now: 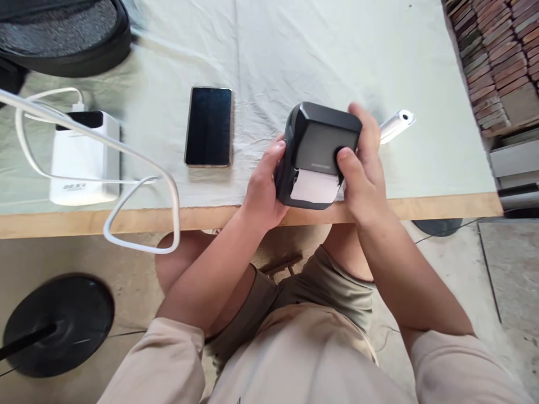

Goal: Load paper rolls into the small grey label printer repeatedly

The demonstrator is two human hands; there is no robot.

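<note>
Between both hands is a black portable label printer (326, 143), held over the table's front edge. A strip of pale paper (315, 186) shows in the slot at its lower end. My left hand (266, 188) grips the printer's left side, thumb on its edge. My right hand (365, 174) wraps the right side, with the thumb on the front face near the slot and a finger at the upper right corner. Beyond the right hand lies a white roll (396, 127) with a dark hole in its end. Fingers behind the printer are hidden.
A phone (209, 127) lies dark-screened left of the hands. Farther left stands a white power bank (86, 163), with a white cable (162, 168) looping past the table edge (202, 217). A black padded case (63, 42) sits at the back left. Stacked bricks (503, 56) are beyond the table's right side.
</note>
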